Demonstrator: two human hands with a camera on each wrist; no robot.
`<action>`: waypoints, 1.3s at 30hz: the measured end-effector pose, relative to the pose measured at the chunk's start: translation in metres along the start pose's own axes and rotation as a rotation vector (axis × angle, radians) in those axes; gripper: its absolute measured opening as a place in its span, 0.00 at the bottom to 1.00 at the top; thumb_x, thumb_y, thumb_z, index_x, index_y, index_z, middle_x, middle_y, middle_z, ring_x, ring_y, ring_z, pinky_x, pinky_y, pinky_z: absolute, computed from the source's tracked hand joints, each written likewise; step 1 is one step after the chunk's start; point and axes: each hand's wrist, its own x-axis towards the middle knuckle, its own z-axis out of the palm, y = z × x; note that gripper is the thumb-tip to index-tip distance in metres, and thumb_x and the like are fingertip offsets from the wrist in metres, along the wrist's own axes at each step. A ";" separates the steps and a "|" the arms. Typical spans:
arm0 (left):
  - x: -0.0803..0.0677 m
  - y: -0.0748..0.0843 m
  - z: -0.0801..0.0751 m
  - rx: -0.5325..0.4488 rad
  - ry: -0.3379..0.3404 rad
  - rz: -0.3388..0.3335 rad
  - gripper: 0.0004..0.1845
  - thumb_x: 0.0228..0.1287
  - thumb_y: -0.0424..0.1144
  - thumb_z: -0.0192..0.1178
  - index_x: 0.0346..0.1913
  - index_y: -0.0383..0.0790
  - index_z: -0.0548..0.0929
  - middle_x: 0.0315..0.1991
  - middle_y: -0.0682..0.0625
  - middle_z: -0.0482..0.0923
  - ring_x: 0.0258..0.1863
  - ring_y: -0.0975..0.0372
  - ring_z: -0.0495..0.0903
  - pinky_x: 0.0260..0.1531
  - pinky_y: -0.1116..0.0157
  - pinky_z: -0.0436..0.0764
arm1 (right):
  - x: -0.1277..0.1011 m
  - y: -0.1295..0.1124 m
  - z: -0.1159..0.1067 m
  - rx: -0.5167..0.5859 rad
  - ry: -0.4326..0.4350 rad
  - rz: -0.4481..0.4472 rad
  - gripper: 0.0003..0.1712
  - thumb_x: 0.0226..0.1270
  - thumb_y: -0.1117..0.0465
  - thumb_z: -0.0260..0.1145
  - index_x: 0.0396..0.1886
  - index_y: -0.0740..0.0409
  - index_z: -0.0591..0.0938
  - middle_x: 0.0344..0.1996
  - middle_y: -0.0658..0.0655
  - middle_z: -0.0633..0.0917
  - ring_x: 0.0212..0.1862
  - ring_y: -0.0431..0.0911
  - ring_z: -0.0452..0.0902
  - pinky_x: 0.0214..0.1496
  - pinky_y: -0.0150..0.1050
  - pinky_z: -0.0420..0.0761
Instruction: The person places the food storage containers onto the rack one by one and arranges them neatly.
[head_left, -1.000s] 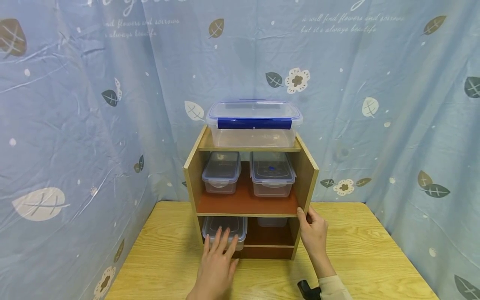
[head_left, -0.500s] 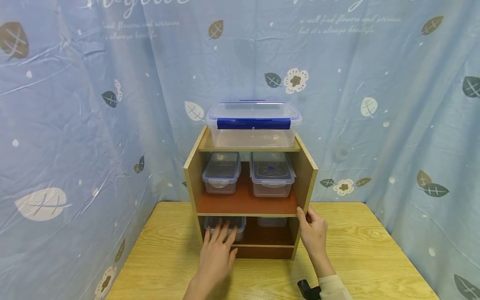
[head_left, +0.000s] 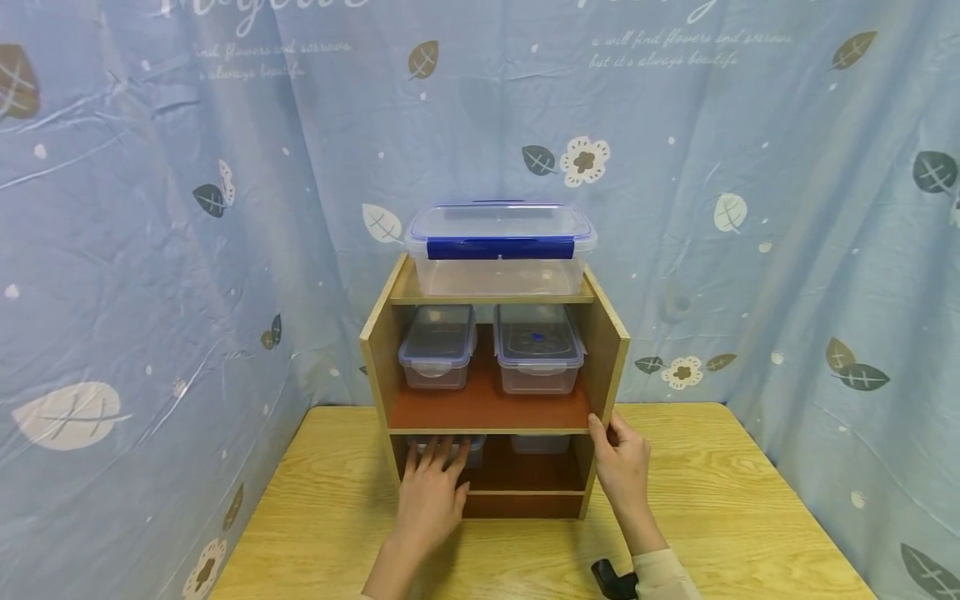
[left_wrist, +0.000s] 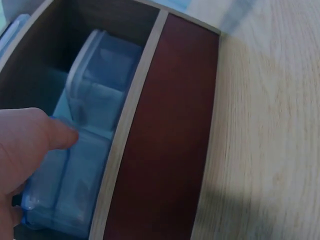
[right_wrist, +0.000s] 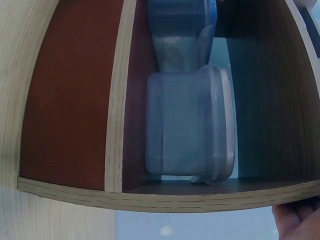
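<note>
**Left hand pressed to a container in the bottom compartment of a shelf unit**

A small wooden shelf unit (head_left: 491, 392) is seen standing on a wood-grain counter (head_left: 720, 492), backed by a blue curtain (head_left: 150, 208) printed with leaves and flowers. The left hand (head_left: 429, 493) is reached into the left side of the bottom compartment, where its straight, spread fingers (head_left: 438, 454) are laid against the front of a clear container with a blue-edged lid (head_left: 448, 446); nothing is gripped. From the left wrist view a fingertip (left_wrist: 60, 135) is shown touching that container (left_wrist: 80, 150), which lies set back behind the front edge of the unit. The right hand (head_left: 621, 467) is placed on the front edge of the unit's right side panel, with the fingers curled round that edge at the height of the middle shelf.

A second clear container (head_left: 542, 443) is seen at the right of the bottom compartment, well back. On the middle shelf two lidded containers (head_left: 487, 358) are set side by side. A larger clear box with a blue clasp (head_left: 501, 248) is carried on the top board
</note>
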 end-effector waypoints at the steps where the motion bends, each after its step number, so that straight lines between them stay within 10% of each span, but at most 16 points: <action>1: 0.001 -0.001 0.001 -0.004 0.004 -0.003 0.34 0.59 0.52 0.67 0.69 0.53 0.71 0.70 0.46 0.68 0.69 0.47 0.67 0.66 0.40 0.63 | 0.000 0.000 0.000 -0.004 -0.001 0.000 0.06 0.66 0.61 0.66 0.37 0.57 0.87 0.28 0.58 0.89 0.26 0.31 0.75 0.27 0.23 0.72; 19: 0.018 -0.007 0.015 -0.048 0.129 0.016 0.27 0.64 0.58 0.60 0.63 0.54 0.78 0.59 0.48 0.79 0.60 0.49 0.76 0.61 0.40 0.68 | 0.001 0.002 -0.001 0.001 0.007 0.009 0.06 0.66 0.62 0.66 0.38 0.58 0.87 0.31 0.59 0.90 0.29 0.24 0.75 0.29 0.21 0.73; 39: 0.024 -0.011 0.020 0.004 0.065 0.027 0.40 0.57 0.54 0.68 0.72 0.53 0.66 0.70 0.45 0.67 0.68 0.46 0.68 0.64 0.39 0.65 | 0.008 0.006 0.007 0.035 -0.009 0.018 0.10 0.69 0.61 0.64 0.42 0.61 0.87 0.31 0.63 0.89 0.28 0.28 0.75 0.29 0.22 0.73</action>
